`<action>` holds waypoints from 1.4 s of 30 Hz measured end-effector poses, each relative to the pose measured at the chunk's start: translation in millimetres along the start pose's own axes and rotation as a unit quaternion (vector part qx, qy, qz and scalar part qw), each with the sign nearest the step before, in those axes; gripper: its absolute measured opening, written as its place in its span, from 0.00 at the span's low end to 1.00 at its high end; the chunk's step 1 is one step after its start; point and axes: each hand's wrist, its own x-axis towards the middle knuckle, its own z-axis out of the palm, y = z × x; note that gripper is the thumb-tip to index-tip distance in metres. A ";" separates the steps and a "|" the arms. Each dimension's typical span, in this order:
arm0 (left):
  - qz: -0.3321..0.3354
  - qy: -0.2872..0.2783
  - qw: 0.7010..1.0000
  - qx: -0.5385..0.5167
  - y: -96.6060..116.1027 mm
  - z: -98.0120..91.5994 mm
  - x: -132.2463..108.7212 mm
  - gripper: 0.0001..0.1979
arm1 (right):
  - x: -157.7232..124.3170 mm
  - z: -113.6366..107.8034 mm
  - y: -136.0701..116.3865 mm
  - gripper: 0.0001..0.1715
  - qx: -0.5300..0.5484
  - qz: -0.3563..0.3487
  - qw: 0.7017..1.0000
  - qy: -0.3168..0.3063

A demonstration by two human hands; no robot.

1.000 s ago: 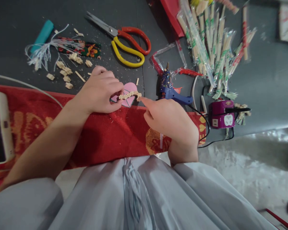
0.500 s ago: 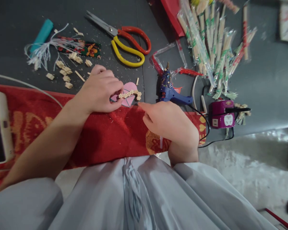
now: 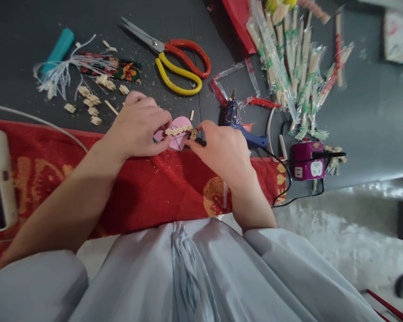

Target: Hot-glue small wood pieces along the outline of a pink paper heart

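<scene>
A pink heart-shaped piece with dark lines lies at the table's edge by the red cloth. Across it runs a knobbly pale strip of small wood-like bits, its right end bent downward. My left hand pinches the heart's left side between thumb and fingers, close to the strip's left end. On the other side, my right hand is closed with thumb and index finger on the strip's bent right end. The fingertips partly cover both things. A blue glue gun lies just beyond my right hand.
Scissors with red and yellow handles lie ahead. Small wooden chunks and white strings are at the left. Wrapped chopsticks and a purple power block with cables stand right. A phone lies on the red cloth.
My right hand has moved left and up, its thumb and index finger closing on the strip's right end. My left hand stays in place. The view has shifted slightly.
</scene>
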 end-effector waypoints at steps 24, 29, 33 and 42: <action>-0.027 -0.032 0.998 -0.050 2.7 -5.5 1.1 0.12 | 7.6 6.6 4.1 0.19 0.001 -0.043 0.999 0.005; -0.025 -0.037 0.997 -0.056 2.4 -5.8 0.9 0.12 | 8.1 6.8 4.5 0.19 0.000 -0.045 0.999 0.009; -0.046 -0.067 0.994 -0.069 4.4 -7.4 2.6 0.14 | 8.5 7.8 4.3 0.20 0.001 -0.038 0.999 0.011; -0.056 -0.053 0.994 -0.077 8.7 -10.0 5.1 0.18 | 8.3 7.6 8.4 0.21 0.016 -0.031 0.999 0.010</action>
